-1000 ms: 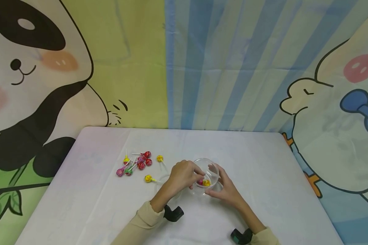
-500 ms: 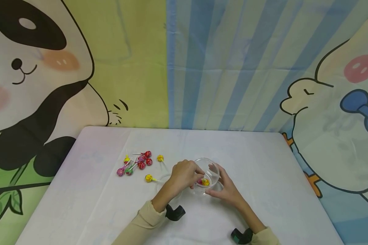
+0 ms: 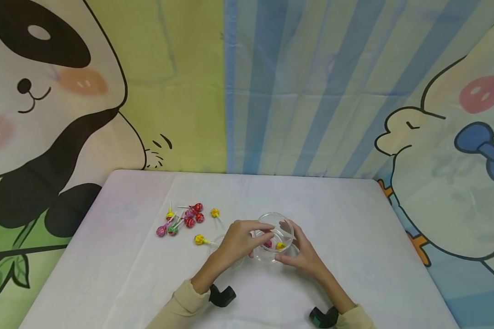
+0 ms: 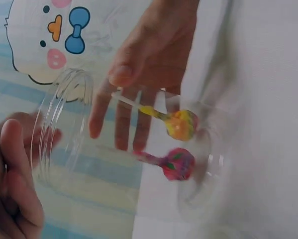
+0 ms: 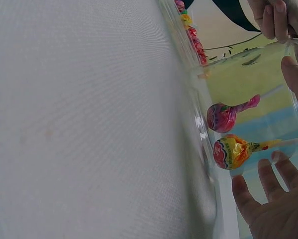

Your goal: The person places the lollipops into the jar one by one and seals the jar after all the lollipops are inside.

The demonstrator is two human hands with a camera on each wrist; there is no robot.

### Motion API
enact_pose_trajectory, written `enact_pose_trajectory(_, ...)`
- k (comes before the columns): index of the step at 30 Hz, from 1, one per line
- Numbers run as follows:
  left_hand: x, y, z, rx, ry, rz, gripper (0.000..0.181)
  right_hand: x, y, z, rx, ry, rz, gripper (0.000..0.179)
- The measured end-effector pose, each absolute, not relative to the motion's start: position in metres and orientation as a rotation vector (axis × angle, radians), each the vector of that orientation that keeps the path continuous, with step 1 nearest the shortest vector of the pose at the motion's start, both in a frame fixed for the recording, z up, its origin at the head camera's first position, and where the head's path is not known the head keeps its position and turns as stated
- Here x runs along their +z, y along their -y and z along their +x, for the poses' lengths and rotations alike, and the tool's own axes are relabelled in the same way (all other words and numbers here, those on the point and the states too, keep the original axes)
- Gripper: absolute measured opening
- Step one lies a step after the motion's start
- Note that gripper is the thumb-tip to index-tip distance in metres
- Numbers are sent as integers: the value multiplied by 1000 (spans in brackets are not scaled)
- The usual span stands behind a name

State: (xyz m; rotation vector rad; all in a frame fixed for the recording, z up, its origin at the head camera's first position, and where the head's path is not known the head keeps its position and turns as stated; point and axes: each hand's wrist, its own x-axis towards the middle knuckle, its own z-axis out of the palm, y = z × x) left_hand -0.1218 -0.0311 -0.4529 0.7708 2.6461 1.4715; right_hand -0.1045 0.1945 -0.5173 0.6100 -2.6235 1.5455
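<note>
A clear jar [image 3: 287,225] stands on the table with its mouth up. Inside it are a yellow lollipop [image 4: 181,124] and a pink lollipop [image 4: 178,164], heads down on the bottom and sticks leaning upward. My right hand [image 3: 302,251] holds the jar from the right, thumb in front and fingers round the far side. My left hand [image 3: 240,240] is at the left of the jar's mouth, its fingertips over the rim. Nothing shows between its bent fingers [image 4: 22,184] in the left wrist view.
Several lollipops [image 3: 189,222] lie in a loose pile on the left of the white table [image 3: 127,274]. Nearer the jar lie two yellow lollipops [image 3: 199,239]. A clear round lid-like piece [image 3: 218,238] is partly hidden behind my left forearm. A printed curtain hangs behind.
My left hand has let go of the yellow lollipop in the jar and drawn back slightly to the left, its fingers loosening. My right hand stays on the jar.
</note>
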Motion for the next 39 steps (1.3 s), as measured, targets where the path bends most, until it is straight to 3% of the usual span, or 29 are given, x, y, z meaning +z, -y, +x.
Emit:
enact_pose_trajectory(4,-460,52,-111,1671,-2637,877,24,-521,-196,-105,1560,2633,573,95)
enact_pose_trajectory(15,-469,103,-95,1833,-2695,829,19,-515,-195,-102,1556,2647,507,95)
enact_pose_trajectory(22,-476,117,-92,1807,-2746,745,21,-485,-188,-94,1578,2658,529,91)
enact_pose_trajectory(29,-478,125,-98,1757,-2813,751,21,-485,-185,-93,1590,2650,522,91)
enact_pose_trajectory(33,-479,131,-106,1622,-2968,797,23,-498,-188,-98,1573,2654,528,92)
enact_pose_trajectory(39,-484,145,-135,1061,-3335,898,31,-520,-194,-104,1562,2642,530,95)
